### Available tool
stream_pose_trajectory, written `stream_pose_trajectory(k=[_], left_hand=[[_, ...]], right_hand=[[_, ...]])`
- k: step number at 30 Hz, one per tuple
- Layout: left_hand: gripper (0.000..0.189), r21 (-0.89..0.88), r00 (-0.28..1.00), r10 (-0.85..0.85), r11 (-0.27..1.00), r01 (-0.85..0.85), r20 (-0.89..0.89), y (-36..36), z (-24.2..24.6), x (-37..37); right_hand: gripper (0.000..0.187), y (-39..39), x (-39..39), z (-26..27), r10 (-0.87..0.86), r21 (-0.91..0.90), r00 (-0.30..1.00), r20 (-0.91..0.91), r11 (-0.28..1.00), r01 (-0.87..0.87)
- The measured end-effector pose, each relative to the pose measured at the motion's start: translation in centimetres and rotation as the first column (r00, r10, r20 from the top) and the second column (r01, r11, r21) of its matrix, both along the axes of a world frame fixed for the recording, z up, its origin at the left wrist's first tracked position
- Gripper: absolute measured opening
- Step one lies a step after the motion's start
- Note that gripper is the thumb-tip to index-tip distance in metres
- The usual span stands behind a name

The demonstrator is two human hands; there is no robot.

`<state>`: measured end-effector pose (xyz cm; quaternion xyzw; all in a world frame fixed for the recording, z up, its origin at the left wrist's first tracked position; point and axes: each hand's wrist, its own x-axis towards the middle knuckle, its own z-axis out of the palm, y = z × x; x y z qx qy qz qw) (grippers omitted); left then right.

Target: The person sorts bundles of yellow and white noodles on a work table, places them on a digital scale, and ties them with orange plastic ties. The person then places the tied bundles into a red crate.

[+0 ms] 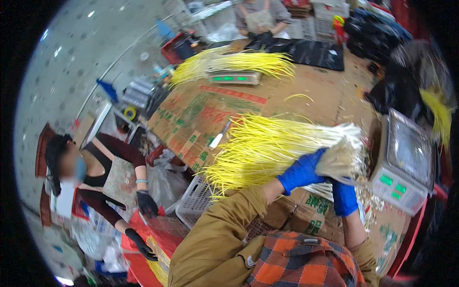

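My left hand (303, 166), in a blue glove, grips a pale beige bundle (339, 161) from its left side. Motion blurs this bundle, and I cannot tell whether it is stalk ends or wrapping. Below it, my right hand (344, 197), gloved in blue too, is closed at the bundle's lower end with its fingers partly hidden. A wide heap of yellow chives (265, 150) lies just beyond my hands, yellow tips to the left and white stalk ends (344, 132) to the right. At the heap's upper left edge rests a knife (220, 135).
A digital scale (401, 168) stands at right beside scattered white trimmings (373, 204). Cardboard (315, 89) covers the table. Farther off, more yellow chives (251, 62) lie on a second scale (235, 78). A white crate (195, 201) and a co-worker (118, 172) are at left; another person (263, 18) stands opposite.
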<state>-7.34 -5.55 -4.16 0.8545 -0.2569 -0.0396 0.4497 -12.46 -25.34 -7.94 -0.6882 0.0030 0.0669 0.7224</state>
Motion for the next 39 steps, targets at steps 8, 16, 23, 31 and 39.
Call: stream_pose_trajectory(k=[8,16,23,31,39], left_hand=[[0.059,0.097,0.986,0.164,0.981,-0.165,0.025,-0.1,1.5,1.0],[0.05,-0.163,0.998,0.006,0.987,-0.015,-0.057,1.9,2.7,4.0],[0.051,-0.323,0.907,0.403,0.848,-0.421,-0.123,9.6,19.5,-0.5],[0.048,-0.28,0.748,0.311,0.944,-0.173,0.586,13.7,39.0,-2.7],[0.039,-0.569,0.761,0.21,0.786,0.241,0.614,9.7,39.4,-1.0]], right_hand=[[0.097,0.3,-2.7,1.8,0.254,-0.693,0.84,0.479,0.697,0.184],[0.086,3.0,3.9,0.8,0.636,-0.972,0.743,0.207,0.223,0.08],[0.087,2.7,5.7,0.4,0.62,-0.916,0.675,0.4,0.246,0.317],[0.091,2.5,5.7,0.0,0.622,-0.914,0.671,0.403,0.302,0.269],[0.044,-4.8,8.6,19.8,0.091,-0.14,0.791,0.604,0.99,-0.007]])
